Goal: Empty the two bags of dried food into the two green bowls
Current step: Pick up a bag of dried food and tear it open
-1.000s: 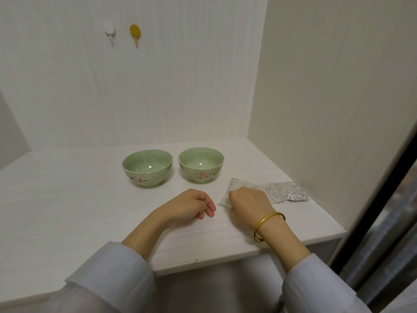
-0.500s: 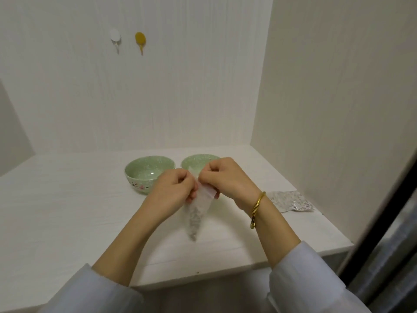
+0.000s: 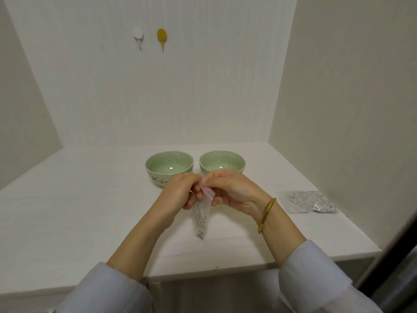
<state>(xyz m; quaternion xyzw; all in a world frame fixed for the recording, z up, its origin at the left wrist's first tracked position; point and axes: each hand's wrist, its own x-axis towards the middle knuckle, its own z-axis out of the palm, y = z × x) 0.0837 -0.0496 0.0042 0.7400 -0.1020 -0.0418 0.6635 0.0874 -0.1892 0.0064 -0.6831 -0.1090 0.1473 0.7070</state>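
Two green bowls stand side by side at the back of the white table: the left bowl (image 3: 169, 164) and the right bowl (image 3: 222, 162), both with nothing inside. In front of them my left hand (image 3: 180, 194) and my right hand (image 3: 232, 190) pinch the top edge of a small clear bag of dried food (image 3: 202, 219), which hangs down above the table with its contents gathered at the bottom. A second clear bag of dried food (image 3: 308, 201) lies flat on the table to the right.
The white table (image 3: 79, 211) sits in an alcove with walls at the back, left and right. Two hooks, a white hook (image 3: 138, 35) and a yellow hook (image 3: 162, 37), hang on the back wall. A dark frame (image 3: 397, 236) runs along the right.
My right hand lifted one bag off the table and my left hand joined it at the top edge. Both hands now hold the bag slightly lower, with the top edge parted.
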